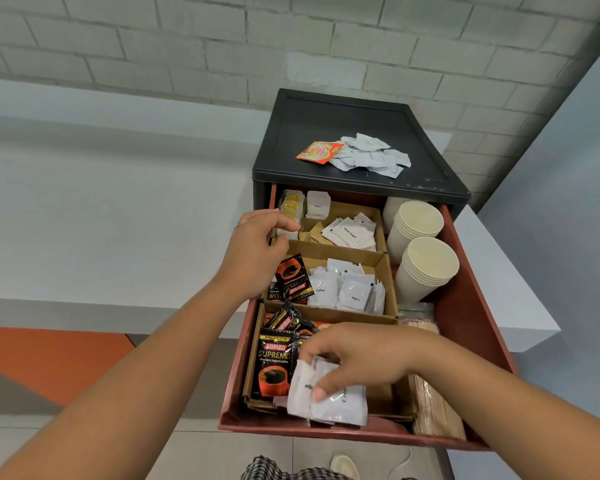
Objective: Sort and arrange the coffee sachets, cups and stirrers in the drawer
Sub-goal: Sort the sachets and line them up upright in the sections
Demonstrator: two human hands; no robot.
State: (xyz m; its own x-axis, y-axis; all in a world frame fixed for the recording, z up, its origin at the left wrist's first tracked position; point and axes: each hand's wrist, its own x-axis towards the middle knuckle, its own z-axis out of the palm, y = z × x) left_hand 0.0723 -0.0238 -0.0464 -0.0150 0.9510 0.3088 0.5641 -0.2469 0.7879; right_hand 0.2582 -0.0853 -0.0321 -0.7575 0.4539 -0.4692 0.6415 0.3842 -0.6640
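The red drawer [478,306] stands pulled out of a black cabinet [329,133]. Cardboard dividers split it into three compartments. My right hand [361,355] pinches a few white sachets [329,400] over the nearest compartment, beside black Kopiko sachets [274,365]. My left hand [257,251] hovers at the drawer's left edge, fingers loosely curled, near the yellow sachets [290,209]; it holds nothing I can see. The middle compartment holds white coffee sachets [343,289] and a Kopiko sachet [291,277]. Two stacks of paper cups [426,265] stand at the right. Wooden stirrers [433,407] lie along the right side.
On the cabinet top lies a heap of white sachets [371,154] with an orange sachet [319,152]. The far compartment holds white sugar sachets [352,230] and brown ones. A pale counter [118,202] runs to the left, a white ledge [510,299] to the right.
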